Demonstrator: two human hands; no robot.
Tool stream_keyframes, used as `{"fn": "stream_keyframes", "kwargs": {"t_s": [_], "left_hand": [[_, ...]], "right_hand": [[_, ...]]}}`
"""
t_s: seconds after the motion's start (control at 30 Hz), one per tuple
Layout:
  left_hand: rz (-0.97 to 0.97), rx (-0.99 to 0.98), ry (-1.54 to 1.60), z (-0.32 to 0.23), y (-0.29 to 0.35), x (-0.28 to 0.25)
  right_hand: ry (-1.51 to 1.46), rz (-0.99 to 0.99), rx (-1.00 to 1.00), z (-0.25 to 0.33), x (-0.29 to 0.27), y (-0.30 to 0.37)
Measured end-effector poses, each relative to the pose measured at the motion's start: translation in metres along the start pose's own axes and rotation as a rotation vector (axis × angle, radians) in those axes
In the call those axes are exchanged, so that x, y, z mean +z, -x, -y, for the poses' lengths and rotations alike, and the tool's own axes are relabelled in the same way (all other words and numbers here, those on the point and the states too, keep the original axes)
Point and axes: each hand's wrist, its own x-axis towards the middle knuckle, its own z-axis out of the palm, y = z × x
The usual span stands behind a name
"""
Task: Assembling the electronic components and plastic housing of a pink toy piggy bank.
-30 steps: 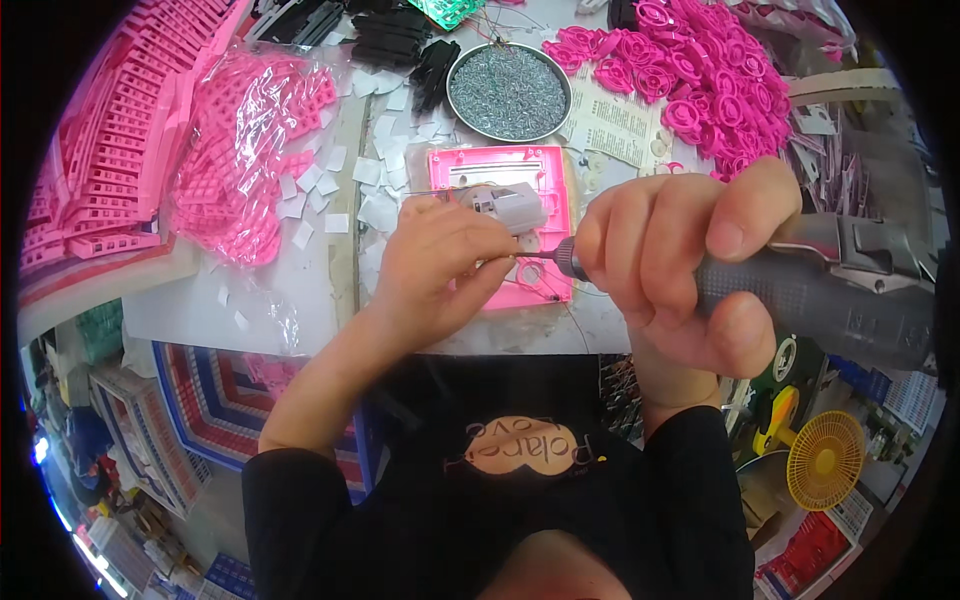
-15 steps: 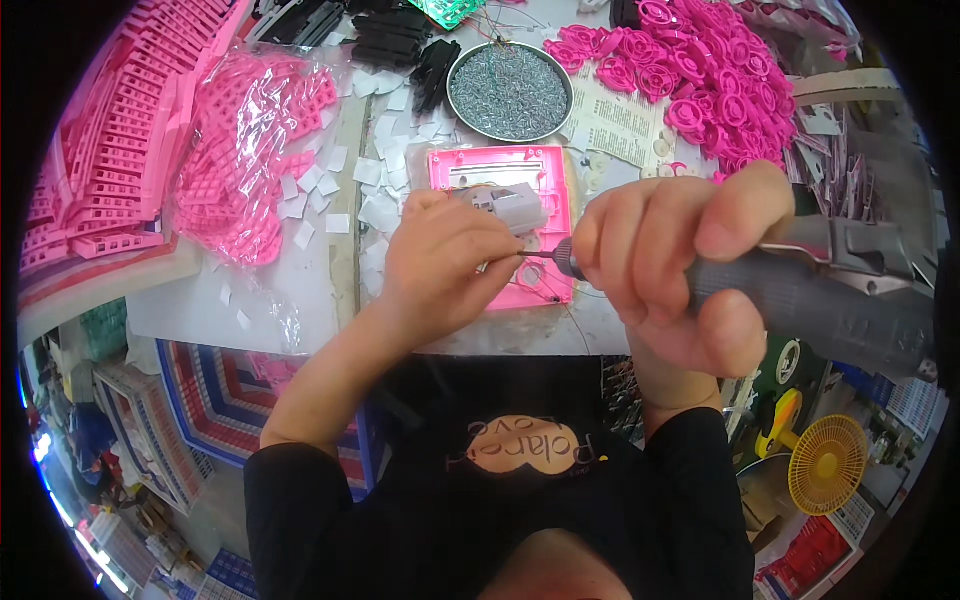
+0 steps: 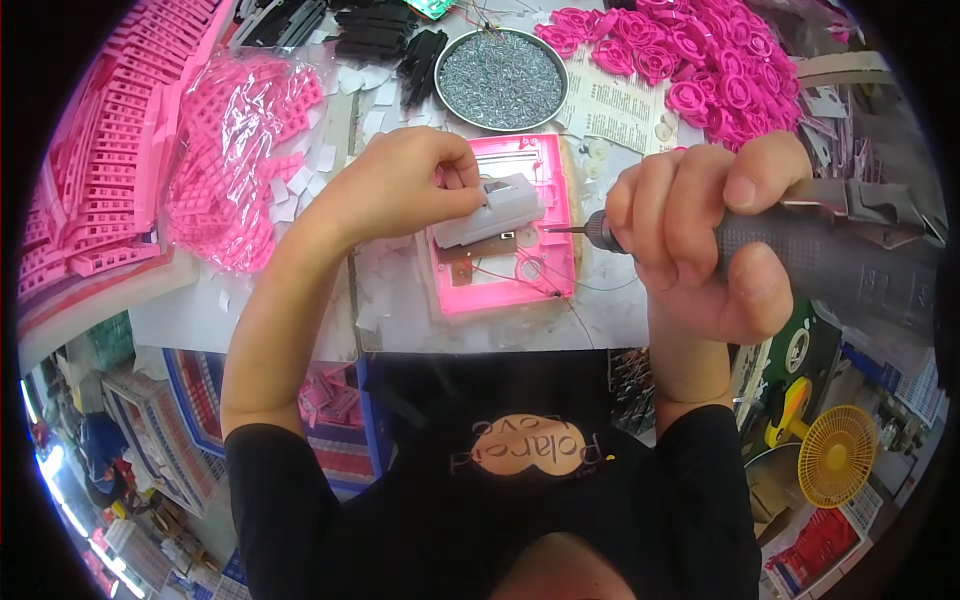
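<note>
In my right hand (image 3: 700, 230) is a dark grey electric screwdriver (image 3: 840, 250), gripped around its body. Its thin bit (image 3: 565, 230) points left over the right side of a pink plastic housing (image 3: 490, 300). Across the housing lies a pale grey plastic box (image 3: 512, 205), with a brown circuit board (image 3: 490, 247) and thin wires just below it. My left hand (image 3: 420, 185) is at the upper left of this box, thumb and fingers pinched together at its edge. Whatever sits in that pinch is too small to name.
A round dish (image 3: 439, 85) full of small screws stands beyond the housing. Magenta rings (image 3: 730, 75) are heaped at far right, black parts (image 3: 372, 35) at far left. A clear bag of pink grid pieces (image 3: 225, 180) and paper squares (image 3: 285, 210) lie left.
My left hand has moved up and left, from the bit's tip to the grey box, uncovering the circuit board. The screwdriver has shifted slightly right and up.
</note>
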Motion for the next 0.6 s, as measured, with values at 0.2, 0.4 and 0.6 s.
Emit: {"fn": "stream_keyframes", "kwargs": {"t_s": [0.2,0.4,0.6], "left_hand": [[-0.006,-0.012,-0.016,-0.001,-0.002,0.002],[-0.139,0.108,-0.231,-0.005,0.001,0.012],[-0.341,0.382,-0.532,-0.003,0.017,0.027]], "right_hand": [[-0.004,-0.050,0.026,0.000,0.002,0.000],[0.020,-0.085,0.047,0.002,0.005,0.001],[0.019,-0.084,0.045,0.003,0.006,0.003]]}}
